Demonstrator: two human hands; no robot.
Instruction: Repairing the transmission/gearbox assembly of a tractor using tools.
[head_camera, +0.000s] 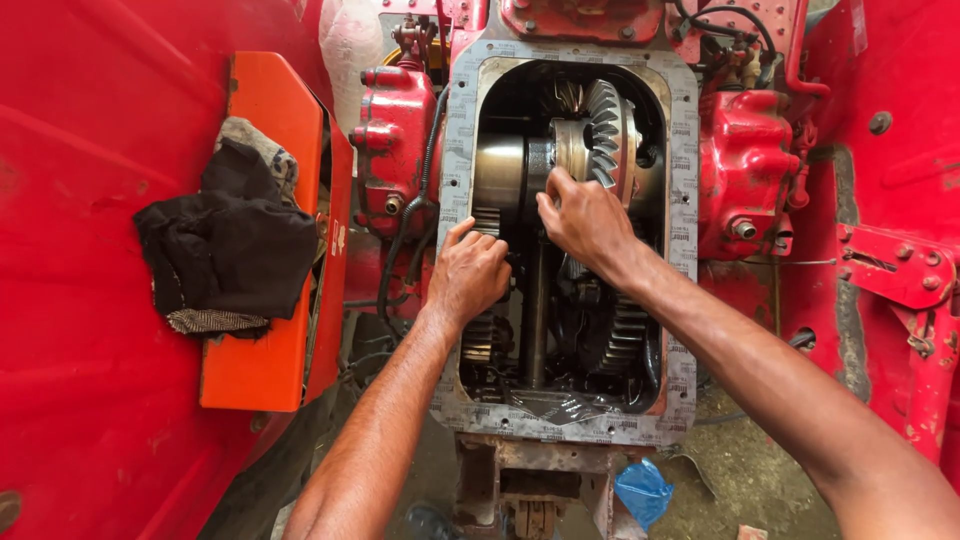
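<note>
A red machine housing lies open below me, its rectangular opening edged by a grey gasket (684, 300). Inside sit a large toothed ring gear (604, 128), a smooth steel drum (498, 172), a vertical shaft (537, 320) and lower gears (622, 340). My left hand (468, 272) rests at the opening's left edge, fingers curled on the parts just below the drum. My right hand (586, 220) reaches inside and presses its fingers against the hub beside the ring gear. What the fingertips grip is hidden.
A dark cloth (228, 240) lies on an orange box (270, 300) at the left. Red fenders flank both sides. Red hydraulic blocks (742, 165) with hoses sit right of the opening. A blue plastic bag (643, 492) lies on the ground below.
</note>
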